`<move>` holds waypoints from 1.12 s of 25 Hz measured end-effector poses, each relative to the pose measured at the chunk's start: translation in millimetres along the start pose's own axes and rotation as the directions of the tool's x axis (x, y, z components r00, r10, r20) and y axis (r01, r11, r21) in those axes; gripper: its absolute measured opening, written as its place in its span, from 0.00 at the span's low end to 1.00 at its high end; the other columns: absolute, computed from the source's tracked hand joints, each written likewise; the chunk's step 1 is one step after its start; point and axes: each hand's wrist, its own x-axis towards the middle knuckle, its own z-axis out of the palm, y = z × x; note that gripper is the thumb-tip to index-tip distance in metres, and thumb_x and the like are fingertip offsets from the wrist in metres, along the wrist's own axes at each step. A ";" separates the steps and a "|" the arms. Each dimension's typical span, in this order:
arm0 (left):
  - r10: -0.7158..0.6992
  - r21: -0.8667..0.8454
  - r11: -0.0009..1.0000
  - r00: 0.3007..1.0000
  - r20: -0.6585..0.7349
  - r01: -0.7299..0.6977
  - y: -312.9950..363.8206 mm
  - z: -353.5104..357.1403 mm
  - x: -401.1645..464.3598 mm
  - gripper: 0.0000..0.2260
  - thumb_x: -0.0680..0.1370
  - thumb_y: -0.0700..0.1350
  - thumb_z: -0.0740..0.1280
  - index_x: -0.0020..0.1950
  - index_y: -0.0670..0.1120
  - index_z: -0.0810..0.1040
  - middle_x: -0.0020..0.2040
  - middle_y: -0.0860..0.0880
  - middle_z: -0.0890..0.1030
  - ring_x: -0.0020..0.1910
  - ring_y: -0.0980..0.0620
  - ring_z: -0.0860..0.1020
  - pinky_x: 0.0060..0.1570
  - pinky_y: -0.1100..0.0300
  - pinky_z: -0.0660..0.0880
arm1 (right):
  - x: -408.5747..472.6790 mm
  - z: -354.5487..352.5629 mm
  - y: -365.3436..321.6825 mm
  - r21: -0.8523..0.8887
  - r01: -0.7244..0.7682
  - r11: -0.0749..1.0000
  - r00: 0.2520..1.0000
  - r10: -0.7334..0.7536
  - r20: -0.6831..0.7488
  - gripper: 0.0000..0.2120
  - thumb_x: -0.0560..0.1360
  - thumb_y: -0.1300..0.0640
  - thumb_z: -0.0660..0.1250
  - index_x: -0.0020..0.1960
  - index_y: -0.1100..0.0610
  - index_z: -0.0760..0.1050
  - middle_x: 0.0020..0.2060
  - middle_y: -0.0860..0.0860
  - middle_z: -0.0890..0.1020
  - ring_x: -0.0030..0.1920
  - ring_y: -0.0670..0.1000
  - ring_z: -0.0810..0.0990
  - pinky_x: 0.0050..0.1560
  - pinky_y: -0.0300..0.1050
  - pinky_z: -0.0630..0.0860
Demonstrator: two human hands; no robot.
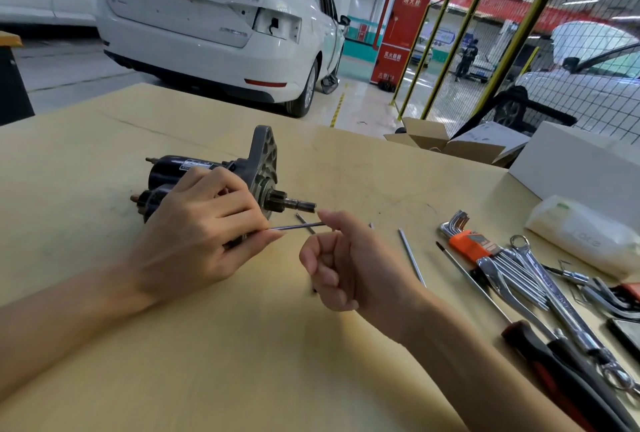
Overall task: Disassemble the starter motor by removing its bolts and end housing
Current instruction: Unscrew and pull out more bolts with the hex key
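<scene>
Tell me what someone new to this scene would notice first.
The starter motor lying on the tan table, with the left hand resting over it. The right hand pinches a long thin bolt that reaches from the motor. Chrome wrenches lie spread at the right.

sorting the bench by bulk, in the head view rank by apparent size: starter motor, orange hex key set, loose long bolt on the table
1. starter motor
2. orange hex key set
3. loose long bolt, thinnest, though about as long as the key set.
</scene>
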 end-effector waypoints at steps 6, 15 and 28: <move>-0.010 -0.019 1.000 1.000 -0.010 0.010 0.5 -1.8 1.0 0.16 0.81 0.51 0.66 0.37 0.45 0.82 0.37 0.53 0.81 0.46 0.49 0.74 0.50 0.56 0.64 | -0.9 -0.3 0.0 0.041 0.038 0.998 0.996 -0.034 -0.087 0.25 0.80 0.46 0.55 0.28 0.56 0.70 0.23 0.48 0.62 0.21 0.47 0.60 0.21 0.37 0.56; 0.006 -0.032 0.999 1.000 -0.008 -0.006 2.6 -2.3 -0.6 0.16 0.81 0.52 0.65 0.38 0.46 0.82 0.37 0.53 0.81 0.46 0.49 0.73 0.50 0.56 0.63 | -4.6 1.1 -1.1 -0.127 0.074 0.989 0.981 -0.095 -0.170 0.26 0.81 0.46 0.55 0.28 0.56 0.71 0.21 0.49 0.66 0.20 0.48 0.64 0.21 0.37 0.59; 0.025 -0.037 0.999 0.999 0.033 -0.024 1.0 -3.7 -1.3 0.13 0.79 0.53 0.68 0.39 0.47 0.84 0.38 0.54 0.82 0.48 0.49 0.74 0.47 0.51 0.68 | -8.6 3.9 2.2 -0.394 0.158 0.905 0.954 -0.242 -0.175 0.24 0.82 0.47 0.57 0.30 0.54 0.64 0.23 0.48 0.68 0.22 0.47 0.65 0.23 0.36 0.63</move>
